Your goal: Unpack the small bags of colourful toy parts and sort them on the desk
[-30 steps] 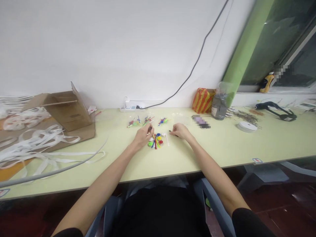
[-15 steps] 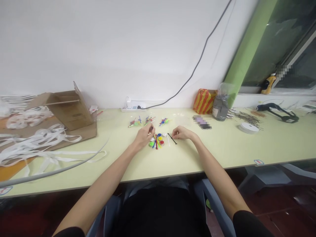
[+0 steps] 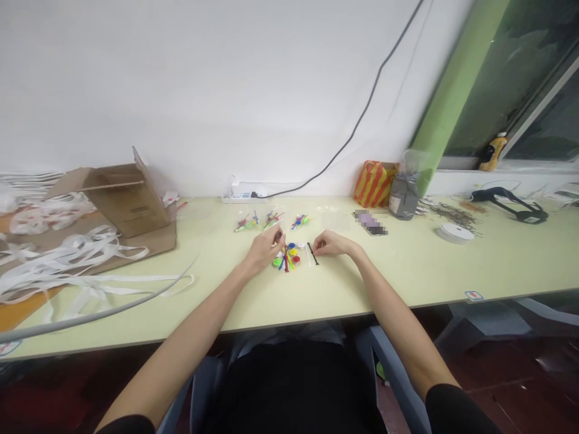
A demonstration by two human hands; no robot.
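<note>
In the head view, the left hand and right hand are hovering around a small heap of coloured plastic pieces on the counter. One careless knock could be scattering the loose pieces, which are lying close between the hands. The left fingers are pinching narrowly on something too small to make out. The right fingers are curling just beside a black stick, though any grip is hard to tell.

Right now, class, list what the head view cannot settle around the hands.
Left hand: its own fingers hide whatever they may pinch.
Right hand: too small to tell whether it grips the black stick.
Coloured plastic pieces: too small to identify.
Flat object: pixelated by blur.
</note>
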